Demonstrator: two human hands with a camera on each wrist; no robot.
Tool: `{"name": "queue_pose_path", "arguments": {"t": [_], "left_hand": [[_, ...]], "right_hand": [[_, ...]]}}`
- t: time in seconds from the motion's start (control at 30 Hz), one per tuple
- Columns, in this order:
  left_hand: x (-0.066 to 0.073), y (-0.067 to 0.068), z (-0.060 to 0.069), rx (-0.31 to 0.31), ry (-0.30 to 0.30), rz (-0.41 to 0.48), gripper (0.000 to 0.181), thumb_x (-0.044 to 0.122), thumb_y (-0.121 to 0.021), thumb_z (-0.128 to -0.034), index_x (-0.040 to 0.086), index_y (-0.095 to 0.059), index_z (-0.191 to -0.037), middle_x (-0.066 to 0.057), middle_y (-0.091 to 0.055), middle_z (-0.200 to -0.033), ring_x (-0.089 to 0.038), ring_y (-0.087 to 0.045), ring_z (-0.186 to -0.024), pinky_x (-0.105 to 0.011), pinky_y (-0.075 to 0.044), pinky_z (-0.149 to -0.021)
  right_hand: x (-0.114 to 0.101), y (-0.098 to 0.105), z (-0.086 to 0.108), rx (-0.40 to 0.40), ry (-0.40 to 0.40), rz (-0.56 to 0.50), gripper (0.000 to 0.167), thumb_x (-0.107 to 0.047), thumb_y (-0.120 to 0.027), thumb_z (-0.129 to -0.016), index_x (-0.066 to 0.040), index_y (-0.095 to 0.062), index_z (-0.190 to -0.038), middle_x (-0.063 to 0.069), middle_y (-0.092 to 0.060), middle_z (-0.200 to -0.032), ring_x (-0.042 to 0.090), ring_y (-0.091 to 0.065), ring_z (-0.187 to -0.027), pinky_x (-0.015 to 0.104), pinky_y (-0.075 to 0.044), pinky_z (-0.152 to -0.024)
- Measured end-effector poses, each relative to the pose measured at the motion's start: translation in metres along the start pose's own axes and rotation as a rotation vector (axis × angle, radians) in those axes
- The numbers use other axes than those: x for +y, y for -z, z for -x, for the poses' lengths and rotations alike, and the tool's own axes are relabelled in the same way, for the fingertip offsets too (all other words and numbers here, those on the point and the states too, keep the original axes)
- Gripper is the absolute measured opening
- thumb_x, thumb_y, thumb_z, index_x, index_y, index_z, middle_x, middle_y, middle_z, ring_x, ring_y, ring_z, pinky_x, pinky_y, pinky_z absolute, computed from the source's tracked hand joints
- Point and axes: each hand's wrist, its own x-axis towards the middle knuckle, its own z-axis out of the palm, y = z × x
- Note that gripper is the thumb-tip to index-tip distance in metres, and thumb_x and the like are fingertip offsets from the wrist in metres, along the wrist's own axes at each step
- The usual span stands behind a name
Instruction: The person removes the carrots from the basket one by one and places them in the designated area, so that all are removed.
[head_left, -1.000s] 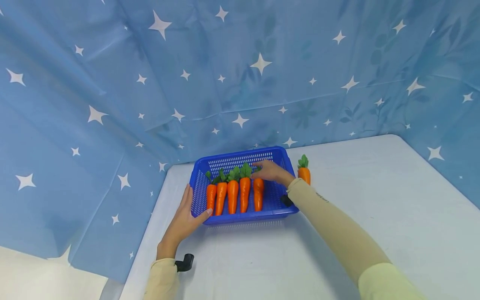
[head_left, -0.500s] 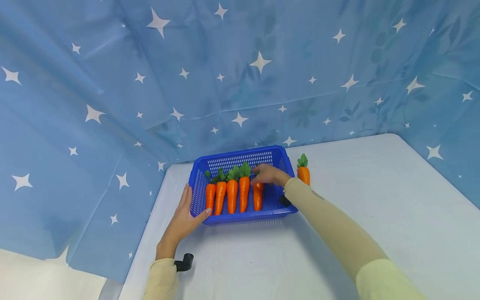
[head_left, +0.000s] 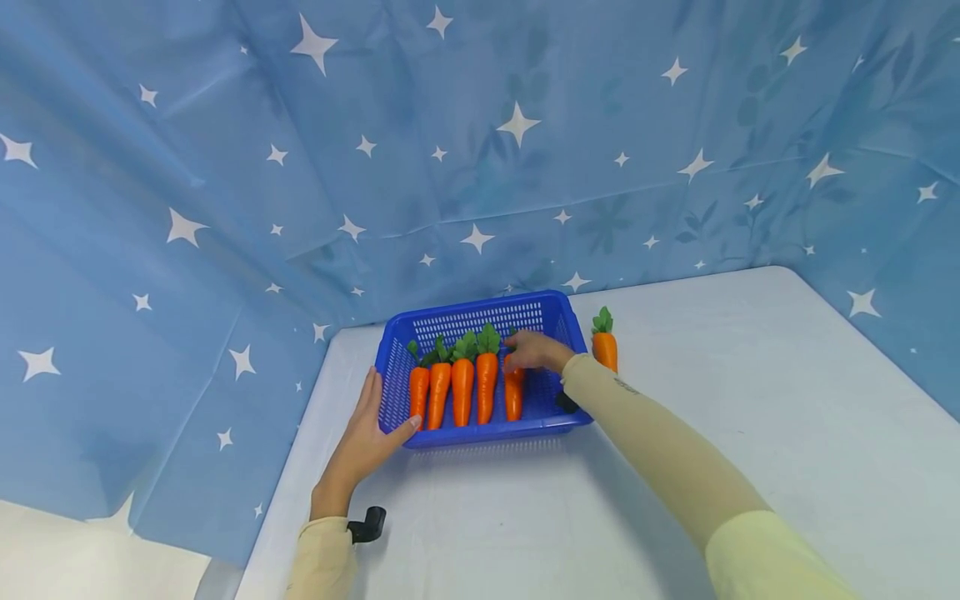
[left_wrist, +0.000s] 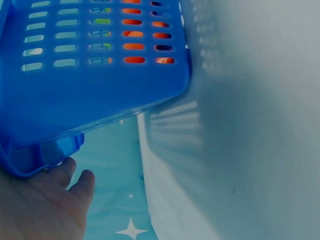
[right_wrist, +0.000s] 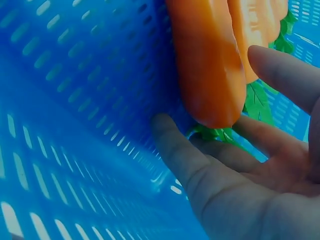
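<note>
The glossy orange carrot (head_left: 513, 400) lies in the blue basket (head_left: 495, 432) below my right hand (head_left: 534, 351), tapering toward me, with four more carrots (head_left: 462, 392) between it and my left hand (head_left: 366, 437), which is spread at the basket's left corner. My right fingers stand wide around the carrot's thick end, though I cannot tell whether they touch it. They hide most of its green leaves (right_wrist: 218, 133), and my right sleeve (head_left: 637, 425) covers the lower end of the lone carrot (head_left: 604, 351) on the desk (head_left: 750, 375).
</note>
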Motion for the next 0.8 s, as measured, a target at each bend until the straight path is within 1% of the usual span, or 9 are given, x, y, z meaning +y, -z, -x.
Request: {"name": "queue_pose_path", "arguments": {"t": [0.2,0.33,0.4,0.5,0.63,0.67,0.73,0.8], "left_hand": [[0.0003,0.0006,-0.0003,0.004,-0.003,-0.004,0.118,0.063,-0.067,-0.0944,0.012,0.005,-0.173,-0.008,0.008,-0.18,-0.04,-0.005,-0.163,-0.069,-0.021,-0.12],[0.0006,0.0012,-0.0005,0.003,-0.005,-0.004,0.119,0.066,-0.067,-0.0938,0.012,0.004,-0.173,-0.008,0.008,-0.18,-0.04,-0.005,-0.163,-0.069,-0.021,-0.12],[0.0002,0.0011,-0.0008,0.005,-0.009,-0.005,0.12,0.068,-0.066,-0.0933,0.012,0.004,-0.173,-0.008,0.007,-0.18,-0.04,-0.006,-0.163,-0.069,-0.021,-0.12],[-0.0007,0.0008,-0.001,0.011,-0.014,-0.001,0.12,0.068,-0.067,-0.0928,0.011,0.003,-0.173,-0.009,0.007,-0.18,-0.041,-0.006,-0.163,-0.069,-0.021,-0.12],[-0.001,0.0007,-0.0003,0.018,-0.026,0.008,0.12,0.067,-0.067,-0.0932,0.009,0.002,-0.172,-0.011,0.006,-0.18,-0.043,-0.007,-0.163,-0.069,-0.02,-0.12],[-0.001,0.0006,-0.0001,0.019,-0.027,0.01,0.12,0.067,-0.068,-0.0932,0.009,0.002,-0.172,-0.012,0.006,-0.18,-0.043,-0.007,-0.163,-0.069,-0.02,-0.12],[-0.0012,0.0001,0.0002,0.019,-0.027,0.011,0.12,0.066,-0.068,-0.0933,0.009,0.002,-0.172,-0.012,0.006,-0.18,-0.043,-0.006,-0.163,-0.069,-0.02,-0.12],[-0.0015,-0.0005,0.0001,0.02,-0.024,0.012,0.12,0.066,-0.068,-0.0932,0.01,0.002,-0.172,-0.011,0.006,-0.18,-0.042,-0.007,-0.163,-0.069,-0.02,-0.12]], "right_hand": [[-0.004,-0.0041,-0.0003,0.027,0.028,0.116,0.068,-0.013,-0.078,-0.089,0.007,-0.056,-0.15,0.024,-0.053,-0.155,0.039,-0.054,-0.14,0.045,-0.041,-0.119],[-0.0052,-0.0049,0.0002,0.036,0.019,0.135,0.065,-0.013,-0.079,-0.089,0.007,-0.059,-0.148,0.023,-0.058,-0.152,0.038,-0.056,-0.138,0.044,-0.042,-0.119],[-0.005,-0.0047,0.0002,0.043,0.012,0.14,0.064,-0.014,-0.079,-0.089,0.008,-0.06,-0.146,0.023,-0.06,-0.149,0.037,-0.059,-0.135,0.044,-0.044,-0.117],[-0.0041,-0.004,0.0002,0.051,-0.006,0.135,0.061,-0.013,-0.08,-0.088,0.009,-0.062,-0.142,0.023,-0.064,-0.142,0.035,-0.063,-0.123,0.044,-0.049,-0.111],[-0.0024,-0.0031,-0.0009,0.053,-0.024,0.118,0.056,-0.013,-0.08,-0.088,0.01,-0.065,-0.137,0.021,-0.067,-0.129,0.031,-0.062,-0.106,0.042,-0.053,-0.103],[-0.0019,-0.0028,-0.0013,0.057,-0.021,0.122,0.052,-0.012,-0.081,-0.087,0.009,-0.068,-0.133,0.019,-0.068,-0.123,0.029,-0.062,-0.101,0.04,-0.055,-0.1],[-0.0008,-0.0021,-0.0027,0.055,-0.015,0.13,0.037,-0.011,-0.08,-0.086,0.006,-0.074,-0.119,0.014,-0.067,-0.105,0.025,-0.059,-0.089,0.035,-0.055,-0.087],[0.0001,-0.0011,-0.0042,0.054,-0.007,0.134,0.025,-0.009,-0.08,-0.086,0.005,-0.074,-0.105,0.009,-0.06,-0.091,0.022,-0.054,-0.08,0.031,-0.049,-0.074]]}}
